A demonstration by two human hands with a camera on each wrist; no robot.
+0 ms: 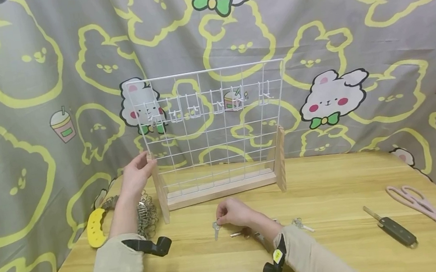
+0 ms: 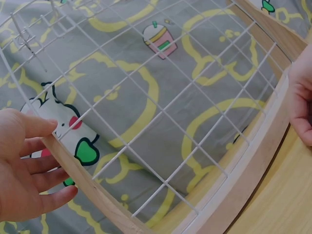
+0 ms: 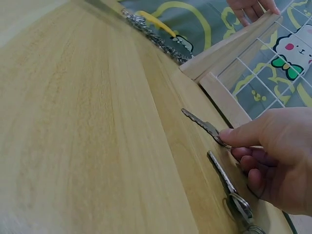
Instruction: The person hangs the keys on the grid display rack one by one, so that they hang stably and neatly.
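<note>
A white wire grid rack [image 1: 217,131] stands upright in a wooden base [image 1: 225,190], with several white hooks [image 1: 194,111] along its upper part. Something small and metallic hangs by the leftmost hook. My left hand [image 1: 137,174] holds the top of the rack's left wooden upright [image 2: 80,178], thumb in front and fingers behind. Before the base, my right hand [image 1: 236,212] pinches a silver key [image 3: 199,121] by its head, blade pointing away from the fingers. Another key [image 3: 222,170] with a ring lies beside that hand. More keys [image 1: 304,225] are partly hidden behind the right wrist.
A black car key [image 1: 397,231] and pink scissors [image 1: 428,208] lie at the right. On the left, behind my forearm, are a heap of metal rings [image 1: 147,216] and a yellow-handled object [image 1: 95,228]. A patterned curtain [image 1: 310,18] hangs behind the table.
</note>
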